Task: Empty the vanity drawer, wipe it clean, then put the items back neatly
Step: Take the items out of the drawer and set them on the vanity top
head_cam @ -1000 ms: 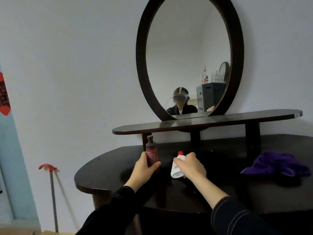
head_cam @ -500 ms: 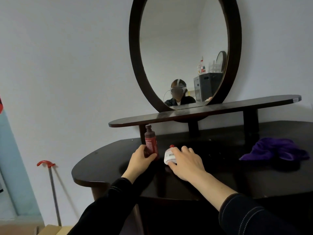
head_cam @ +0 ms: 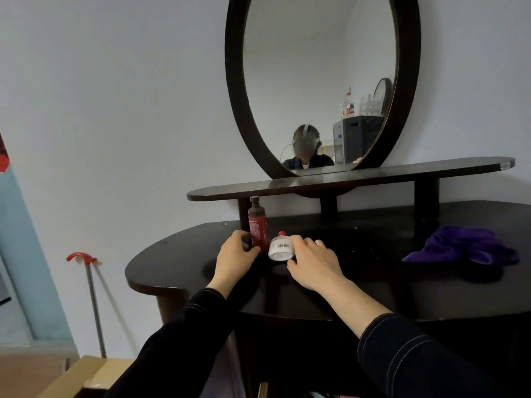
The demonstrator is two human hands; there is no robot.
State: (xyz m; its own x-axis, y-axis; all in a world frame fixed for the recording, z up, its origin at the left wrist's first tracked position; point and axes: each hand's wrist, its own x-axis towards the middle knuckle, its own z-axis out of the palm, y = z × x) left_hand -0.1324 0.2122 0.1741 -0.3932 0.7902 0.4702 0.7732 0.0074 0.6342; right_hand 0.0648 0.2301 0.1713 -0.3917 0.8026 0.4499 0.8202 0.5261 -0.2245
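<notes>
A dark red bottle [head_cam: 257, 224] with a dark cap stands upright on the dark vanity top [head_cam: 373, 282], at its left part. My left hand [head_cam: 234, 258] holds the bottle's lower part, thumb and fingers around it. Just right of it a small white bottle [head_cam: 281, 247] with a red cap and a barcode label lies tilted on the top. My right hand [head_cam: 313, 262] grips that white bottle from the right. A purple cloth [head_cam: 462, 248] lies crumpled at the right. The drawer itself is out of sight below the top.
A raised dark shelf [head_cam: 344, 182] on posts spans the back, with an oval mirror [head_cam: 319, 81] above it. A red-handled stick [head_cam: 92, 297] leans on the wall at the left. A cardboard box [head_cam: 86, 374] sits on the floor.
Both bottles came down onto the vanity top. The white bottle went from upright in my right hand to lying tilted beside the red one. The view shifted left and down.
</notes>
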